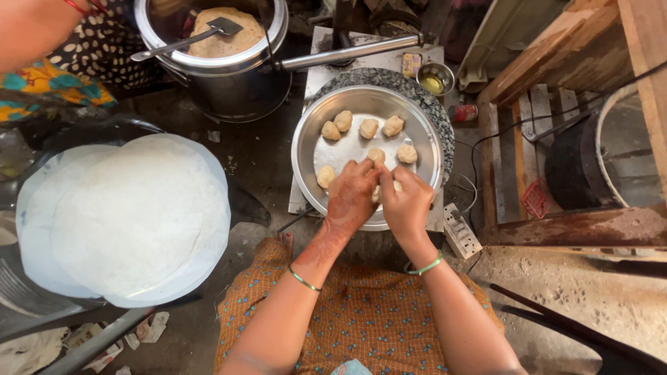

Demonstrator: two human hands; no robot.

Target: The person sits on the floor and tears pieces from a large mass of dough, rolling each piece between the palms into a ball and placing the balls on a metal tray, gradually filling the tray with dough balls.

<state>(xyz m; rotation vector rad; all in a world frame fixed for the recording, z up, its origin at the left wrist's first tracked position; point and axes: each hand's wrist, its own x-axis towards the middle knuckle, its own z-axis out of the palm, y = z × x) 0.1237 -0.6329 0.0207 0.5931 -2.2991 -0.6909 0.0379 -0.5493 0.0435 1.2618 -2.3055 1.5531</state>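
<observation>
Left hand [352, 194] and right hand [405, 203] closed together around 1 dough lump [381, 192], pinching it over the steel tray's [306, 149] near side, 7 balls [369, 128] parked far

Dough balls [368, 128] in plate [313, 149]; flatbreads [125, 219] stacked to its left; pot [222, 76] behind; bowl [435, 78] behind right.

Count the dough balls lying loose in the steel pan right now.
7: four along the back, two mid-pan, one left. The hands hold more dough and may hide others.
</observation>
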